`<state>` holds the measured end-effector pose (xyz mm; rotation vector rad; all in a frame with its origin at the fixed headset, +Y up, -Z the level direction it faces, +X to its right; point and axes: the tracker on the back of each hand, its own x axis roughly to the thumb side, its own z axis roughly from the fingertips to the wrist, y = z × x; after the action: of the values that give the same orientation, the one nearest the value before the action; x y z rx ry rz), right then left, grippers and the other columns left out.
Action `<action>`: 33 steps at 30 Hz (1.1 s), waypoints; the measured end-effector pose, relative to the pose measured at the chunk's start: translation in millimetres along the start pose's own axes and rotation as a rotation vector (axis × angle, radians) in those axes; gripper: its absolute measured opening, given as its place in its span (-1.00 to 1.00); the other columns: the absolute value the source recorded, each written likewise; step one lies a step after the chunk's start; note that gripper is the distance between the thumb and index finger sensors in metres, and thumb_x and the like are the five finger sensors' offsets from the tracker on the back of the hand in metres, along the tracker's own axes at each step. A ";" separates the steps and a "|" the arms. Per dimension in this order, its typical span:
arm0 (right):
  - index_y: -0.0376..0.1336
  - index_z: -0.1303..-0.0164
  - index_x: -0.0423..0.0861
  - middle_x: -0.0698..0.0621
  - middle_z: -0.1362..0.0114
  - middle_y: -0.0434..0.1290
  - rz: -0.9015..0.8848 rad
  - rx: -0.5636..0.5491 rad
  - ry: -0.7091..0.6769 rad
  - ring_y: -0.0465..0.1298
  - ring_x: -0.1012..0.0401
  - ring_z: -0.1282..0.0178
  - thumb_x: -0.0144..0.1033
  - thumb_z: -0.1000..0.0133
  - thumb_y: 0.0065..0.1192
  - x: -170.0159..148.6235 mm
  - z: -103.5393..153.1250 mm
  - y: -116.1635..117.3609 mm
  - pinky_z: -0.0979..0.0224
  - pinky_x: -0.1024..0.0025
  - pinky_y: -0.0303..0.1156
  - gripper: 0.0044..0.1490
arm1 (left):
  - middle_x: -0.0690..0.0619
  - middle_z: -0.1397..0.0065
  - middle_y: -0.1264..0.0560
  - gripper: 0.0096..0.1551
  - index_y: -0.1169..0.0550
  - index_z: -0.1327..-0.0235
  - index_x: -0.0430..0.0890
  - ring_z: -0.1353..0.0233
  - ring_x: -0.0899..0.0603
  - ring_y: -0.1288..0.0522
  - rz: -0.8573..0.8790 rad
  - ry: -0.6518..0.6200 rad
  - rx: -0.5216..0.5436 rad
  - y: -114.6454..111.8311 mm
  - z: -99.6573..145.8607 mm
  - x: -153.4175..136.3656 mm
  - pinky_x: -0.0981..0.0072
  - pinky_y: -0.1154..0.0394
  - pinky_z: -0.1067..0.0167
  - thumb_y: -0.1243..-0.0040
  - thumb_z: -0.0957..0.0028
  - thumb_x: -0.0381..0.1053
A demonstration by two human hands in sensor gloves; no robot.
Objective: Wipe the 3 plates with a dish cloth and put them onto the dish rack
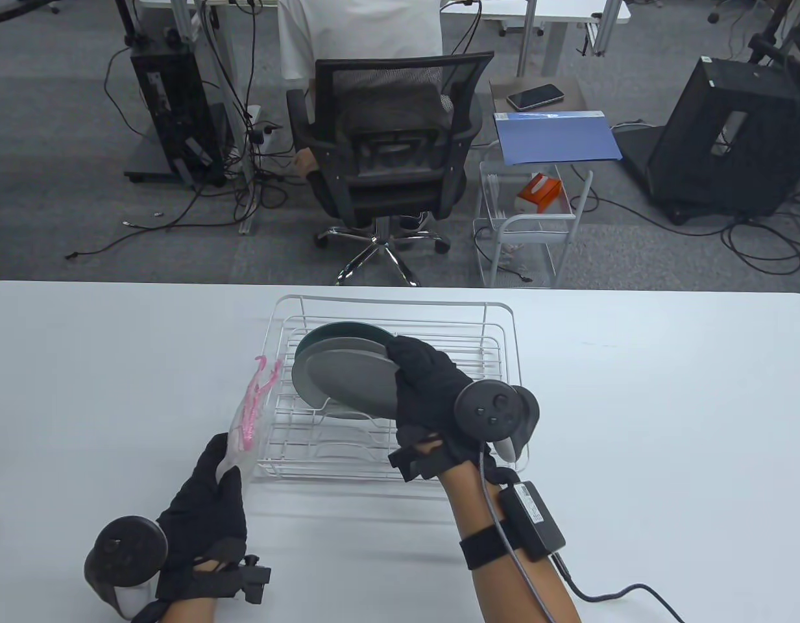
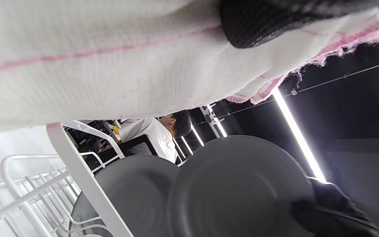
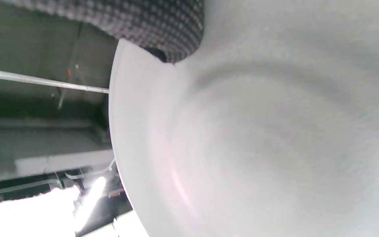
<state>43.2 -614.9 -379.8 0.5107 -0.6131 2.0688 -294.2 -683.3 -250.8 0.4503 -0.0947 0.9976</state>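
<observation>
The right hand (image 1: 425, 383) gripped a grey plate (image 1: 344, 383) by its rim at the plate's 3 o'clock edge, fingers curled around it, and held it tilted on edge inside the white wire dish rack (image 1: 497, 337). A second plate (image 1: 348, 331) stood directly behind it, toward 12 o'clock. The left hand (image 1: 205, 500), at the rack's 7 o'clock corner, clutched the pink-trimmed white dish cloth (image 1: 250, 415) above the table (image 1: 666, 422).

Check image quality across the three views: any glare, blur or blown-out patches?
Table view: sharp, evenly lit. Left wrist view: ceiling strip lights glare bright; the cloth close to the lens looks soft, and the nearer plate is slightly blurred. Right wrist view: the plate fills the frame, hazy, with a blown-out white patch at lower left.
</observation>
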 end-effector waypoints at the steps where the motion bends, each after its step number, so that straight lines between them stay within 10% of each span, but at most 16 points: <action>1: 0.28 -0.20 -0.08 -0.15 -0.29 0.42 0.021 0.018 -0.008 0.50 -0.13 -0.19 -0.54 0.02 0.27 -1.7 -2.8 6.7 -0.24 -0.17 0.43 -0.46 | -0.12 -0.42 -0.57 -0.44 -0.38 -0.46 -0.02 -0.42 -0.29 -0.56 -0.001 0.000 -0.001 -0.3 0.0 -0.1 -0.19 -0.38 -0.34 -0.08 -0.20 0.09; 21: 0.34 -0.19 -0.09 -0.17 -0.28 0.46 0.233 0.322 0.052 0.53 -0.15 -0.18 -0.49 0.02 0.33 -24.4 -32.7 93.3 -0.19 -0.16 0.47 -0.48 | -0.13 -0.41 -0.58 -0.44 -0.39 -0.46 -0.02 -0.41 -0.30 -0.57 -0.006 -0.013 -0.039 -5.7 -0.1 2.1 -0.19 -0.39 -0.33 -0.09 -0.20 0.09; 33: 0.36 -0.21 -0.13 -0.19 -0.25 0.49 0.351 0.274 0.076 0.54 -0.17 -0.16 -0.39 0.02 0.36 -18.9 -34.6 89.6 -0.17 -0.19 0.47 -0.45 | -0.13 -0.41 -0.58 -0.44 -0.39 -0.46 -0.02 -0.40 -0.30 -0.57 0.000 -0.017 -0.053 -7.6 0.1 2.7 -0.19 -0.39 -0.33 -0.10 -0.20 0.09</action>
<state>-27.2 -649.4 -438.4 0.5032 -0.3953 2.5136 -286.4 -684.7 -252.4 0.4105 -0.1359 0.9892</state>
